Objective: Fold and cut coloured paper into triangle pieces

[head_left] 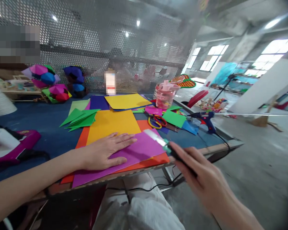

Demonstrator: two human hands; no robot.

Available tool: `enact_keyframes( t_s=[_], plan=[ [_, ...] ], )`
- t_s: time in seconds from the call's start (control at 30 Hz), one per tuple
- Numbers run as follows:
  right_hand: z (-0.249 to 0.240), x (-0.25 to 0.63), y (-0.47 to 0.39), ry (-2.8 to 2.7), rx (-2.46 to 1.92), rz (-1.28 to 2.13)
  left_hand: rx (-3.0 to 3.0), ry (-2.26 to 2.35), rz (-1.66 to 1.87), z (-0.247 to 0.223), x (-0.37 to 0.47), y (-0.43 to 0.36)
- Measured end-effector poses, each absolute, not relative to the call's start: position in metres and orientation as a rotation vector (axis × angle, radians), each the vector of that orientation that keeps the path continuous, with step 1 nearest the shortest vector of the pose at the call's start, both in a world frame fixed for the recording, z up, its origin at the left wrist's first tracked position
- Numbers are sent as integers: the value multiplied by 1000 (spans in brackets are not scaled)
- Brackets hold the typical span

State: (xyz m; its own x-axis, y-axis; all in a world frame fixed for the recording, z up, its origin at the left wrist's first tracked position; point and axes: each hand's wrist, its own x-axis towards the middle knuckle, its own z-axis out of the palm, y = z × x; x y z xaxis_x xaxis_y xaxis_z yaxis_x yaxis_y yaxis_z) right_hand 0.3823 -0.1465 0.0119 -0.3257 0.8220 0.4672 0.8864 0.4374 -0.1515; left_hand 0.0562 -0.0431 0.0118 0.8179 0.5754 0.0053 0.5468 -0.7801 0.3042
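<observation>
My left hand (107, 150) lies flat with its fingers spread on a purple sheet (139, 147). Beneath that sheet are an orange-yellow sheet (115, 123) and a red-orange sheet (156, 160), near the table's front edge. My right hand (199, 172) is wrapped round the black handle of a knife (169, 148). The knife's pale blade, slightly blurred, points up and left over the purple sheet's right corner; whether it touches the paper I cannot tell. Scissors (157, 121) with red and yellow handles rest just behind that corner.
Green pieces (83, 118) lie left of the sheets, a yellow sheet (128, 101) behind. A pink jug (165, 94) and blue glue gun (206, 121) are at the right. A magenta device (28, 140), white cups (1, 100) and colourful paper shapes (42, 76) are at the left.
</observation>
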Motion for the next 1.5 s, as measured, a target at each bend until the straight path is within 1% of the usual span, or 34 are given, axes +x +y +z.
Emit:
enact_keyframes(
  t_s=[0.1, 0.23, 0.33, 0.47, 0.8, 1.0, 1.1, 1.17, 1.27, 1.37, 1.5],
  plan=[
    [6, 415, -118, -2053, -1687, -432, 2607, 1184, 107, 21, 60, -54],
    [-4, 437, -85, -1991, -1841, -544, 2473, 1359, -61, 34, 69, -62],
    [-9, 443, -66, -2042, -1793, -556, 2451, 1404, -125, 40, 77, -61],
    [-13, 446, -49, -2105, -1734, -559, 2438, 1423, -123, 45, 84, -57],
    [-14, 452, -32, -2142, -1707, -525, 2313, 1561, -242, 46, 93, -43],
    [-16, 458, -24, -2192, -1623, -549, 2203, 1629, -107, 50, 94, -40],
    [-15, 457, -27, -2175, -1551, -574, 2242, 1630, -55, 48, 90, -38],
    [-11, 451, -30, -2163, -1486, -545, 2297, 1624, -59, 47, 89, -38],
    [0, 436, -33, -2234, -1351, -391, 2310, 1615, -74, 47, 90, -40],
    [17, 414, -29, -2411, -1174, -199, 2265, 1666, -47, 48, 92, -41],
    [44, 378, -9, -2671, -1017, -38, 2193, 1701, 25, 43, 90, -38]
  ],
)
